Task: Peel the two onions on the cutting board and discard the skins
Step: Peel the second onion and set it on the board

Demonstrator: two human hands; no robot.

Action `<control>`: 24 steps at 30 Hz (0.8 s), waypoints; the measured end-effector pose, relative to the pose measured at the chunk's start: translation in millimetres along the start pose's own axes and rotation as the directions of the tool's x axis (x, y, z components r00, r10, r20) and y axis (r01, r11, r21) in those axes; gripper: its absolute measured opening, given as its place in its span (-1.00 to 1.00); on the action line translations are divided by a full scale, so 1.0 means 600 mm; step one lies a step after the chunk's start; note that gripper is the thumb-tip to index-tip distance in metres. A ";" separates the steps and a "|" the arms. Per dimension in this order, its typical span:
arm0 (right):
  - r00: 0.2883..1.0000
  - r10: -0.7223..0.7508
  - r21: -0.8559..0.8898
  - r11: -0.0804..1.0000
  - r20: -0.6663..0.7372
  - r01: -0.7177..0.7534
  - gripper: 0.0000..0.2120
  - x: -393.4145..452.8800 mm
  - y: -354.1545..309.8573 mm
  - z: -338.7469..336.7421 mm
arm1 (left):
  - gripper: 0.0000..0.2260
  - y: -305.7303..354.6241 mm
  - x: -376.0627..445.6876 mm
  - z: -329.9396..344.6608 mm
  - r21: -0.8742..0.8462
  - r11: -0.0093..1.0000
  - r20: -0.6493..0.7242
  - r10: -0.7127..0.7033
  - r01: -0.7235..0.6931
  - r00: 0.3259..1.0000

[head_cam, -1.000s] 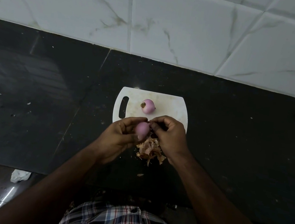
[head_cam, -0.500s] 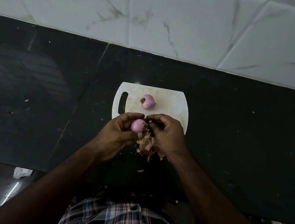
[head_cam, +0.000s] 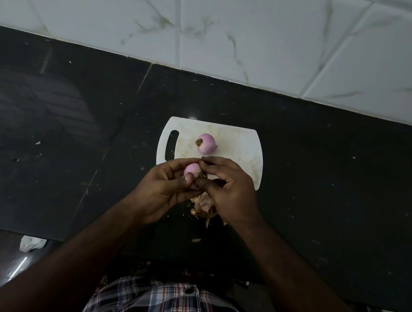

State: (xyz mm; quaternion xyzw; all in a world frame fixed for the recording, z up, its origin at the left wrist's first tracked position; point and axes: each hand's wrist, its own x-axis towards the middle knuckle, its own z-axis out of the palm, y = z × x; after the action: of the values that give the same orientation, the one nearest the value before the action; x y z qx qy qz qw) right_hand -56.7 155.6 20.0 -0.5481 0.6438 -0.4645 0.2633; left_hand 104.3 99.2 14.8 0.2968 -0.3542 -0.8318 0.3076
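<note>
A white cutting board with a handle slot lies on the black counter. One pink onion sits on it, its brown root end turned left. My left hand grips a second pink onion above the board's near edge. My right hand pinches at that onion's right end with fingertips and thumb; what it pinches is hidden by the fingers. A heap of brown onion skins lies on the counter just below my hands, partly hidden by them.
The black stone counter stretches wide on both sides, with small crumbs and one loose skin flake near its front edge. White marbled wall tiles rise behind. Crumpled white scraps lie on the floor at lower left.
My left hand has turned the held onion slightly. My right fingers have shifted up onto the onion's right end. The onion on the board has stayed put.
</note>
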 end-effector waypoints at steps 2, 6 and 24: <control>0.996 -0.076 -0.049 0.996 -0.048 0.074 -0.75 0.001 0.003 0.004 | -0.62 0.001 0.003 0.002 0.009 1.000 -0.005 0.015 -0.015 1.000; 0.967 -0.242 -0.135 0.964 -0.082 0.230 -0.87 0.002 0.007 0.004 | -0.63 -0.001 0.005 0.004 0.016 1.000 -0.032 0.025 -0.024 0.999; 0.962 0.181 0.118 0.980 -0.203 -0.160 -0.91 0.003 -0.035 0.012 | -0.49 0.005 0.000 0.009 -0.049 0.999 -0.034 0.002 -0.004 0.999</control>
State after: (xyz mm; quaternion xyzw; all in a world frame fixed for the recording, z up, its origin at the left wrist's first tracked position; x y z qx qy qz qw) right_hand -41.3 152.5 35.5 -0.4239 0.6890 -0.5276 0.2592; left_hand 101.0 99.6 20.2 0.3027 -0.3291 -0.8345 0.3221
